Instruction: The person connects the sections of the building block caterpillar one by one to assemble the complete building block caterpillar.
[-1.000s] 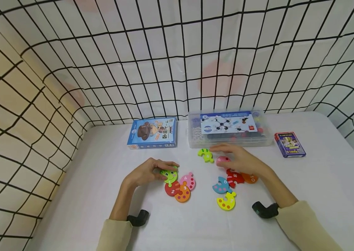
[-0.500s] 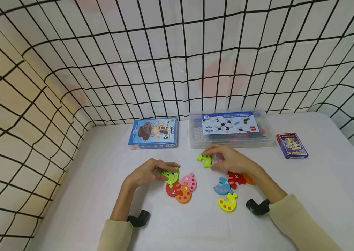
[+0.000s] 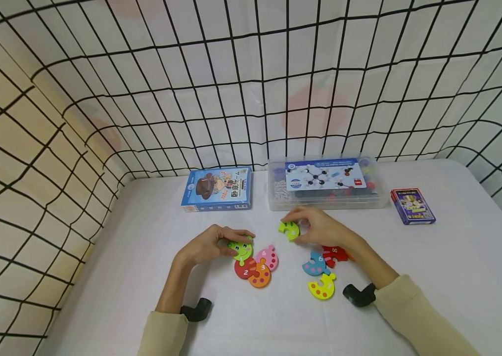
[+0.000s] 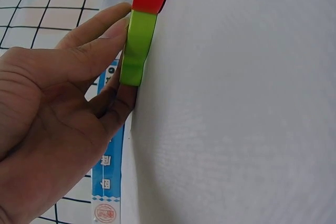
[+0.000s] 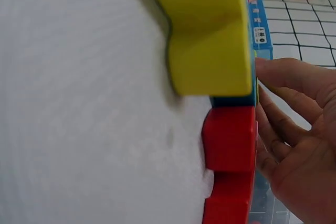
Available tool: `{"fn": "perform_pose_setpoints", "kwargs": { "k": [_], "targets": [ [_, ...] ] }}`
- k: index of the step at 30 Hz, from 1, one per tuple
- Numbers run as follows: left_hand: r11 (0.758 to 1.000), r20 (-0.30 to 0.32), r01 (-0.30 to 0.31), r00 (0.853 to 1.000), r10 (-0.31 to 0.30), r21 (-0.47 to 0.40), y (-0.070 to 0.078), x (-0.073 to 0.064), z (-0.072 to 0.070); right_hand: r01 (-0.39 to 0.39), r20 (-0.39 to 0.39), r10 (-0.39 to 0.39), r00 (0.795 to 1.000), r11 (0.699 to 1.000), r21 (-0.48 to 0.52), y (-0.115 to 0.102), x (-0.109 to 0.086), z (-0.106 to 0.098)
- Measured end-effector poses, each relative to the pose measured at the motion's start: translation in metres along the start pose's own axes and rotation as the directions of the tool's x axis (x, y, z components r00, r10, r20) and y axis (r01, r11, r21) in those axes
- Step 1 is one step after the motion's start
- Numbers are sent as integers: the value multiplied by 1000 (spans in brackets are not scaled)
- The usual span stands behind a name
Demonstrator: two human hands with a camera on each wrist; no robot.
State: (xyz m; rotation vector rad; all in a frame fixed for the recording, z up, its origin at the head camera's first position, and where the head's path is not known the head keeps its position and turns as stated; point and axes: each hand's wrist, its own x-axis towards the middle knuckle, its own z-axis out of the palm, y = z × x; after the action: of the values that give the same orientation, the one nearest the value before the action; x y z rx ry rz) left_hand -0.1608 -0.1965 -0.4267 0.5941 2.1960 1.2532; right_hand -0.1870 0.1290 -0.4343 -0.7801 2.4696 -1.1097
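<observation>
In the head view my left hand (image 3: 208, 247) pinches the green smiling-face puzzle piece (image 3: 243, 250) between thumb and fingers. Joined to it is a red puzzle piece (image 3: 245, 268), then an orange one (image 3: 260, 275) and a pink one (image 3: 267, 257), forming a curved caterpillar body. My right hand (image 3: 323, 227) holds a lime-green numbered puzzle piece (image 3: 289, 230) by its edges, near the clear plastic case. Loose beside that hand lie a blue piece (image 3: 315, 264), a yellow piece (image 3: 322, 287) and a red piece (image 3: 334, 256); the hand and wrist hide the pieces behind them.
At the back stand a blue game box (image 3: 217, 189) and a clear plastic case (image 3: 326, 200) with a molecule-picture label. A small purple card box (image 3: 413, 206) lies at the right. Black wire mesh (image 3: 261, 80) rises along the back and sides of the white table (image 3: 144, 217).
My right hand has moved left from over the pink piece, taken the lime-green piece between thumb and fingers, and turned and shifted it slightly nearer. My left hand stays on the green face piece.
</observation>
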Motion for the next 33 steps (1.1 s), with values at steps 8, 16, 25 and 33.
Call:
{"fn": "perform_pose_setpoints", "kwargs": {
  "k": [8,16,25,33],
  "targets": [
    [1000,-6,9,1000,-9,-7,-1,0,0,8,14,-8,1000,1000,-9,0,0,1],
    [1000,-11,18,1000,-18,-13,-2,0,0,8,10,-8,1000,1000,-7,-3,-3,3],
    [1000,-9,14,1000,-14,-17,-2,0,0,65,59,-68,996,996,54,-9,-3,7],
    [1000,-2,8,1000,-8,-19,-2,1,0,113,135,-137,981,978,177,-15,1,12]
  ]
}}
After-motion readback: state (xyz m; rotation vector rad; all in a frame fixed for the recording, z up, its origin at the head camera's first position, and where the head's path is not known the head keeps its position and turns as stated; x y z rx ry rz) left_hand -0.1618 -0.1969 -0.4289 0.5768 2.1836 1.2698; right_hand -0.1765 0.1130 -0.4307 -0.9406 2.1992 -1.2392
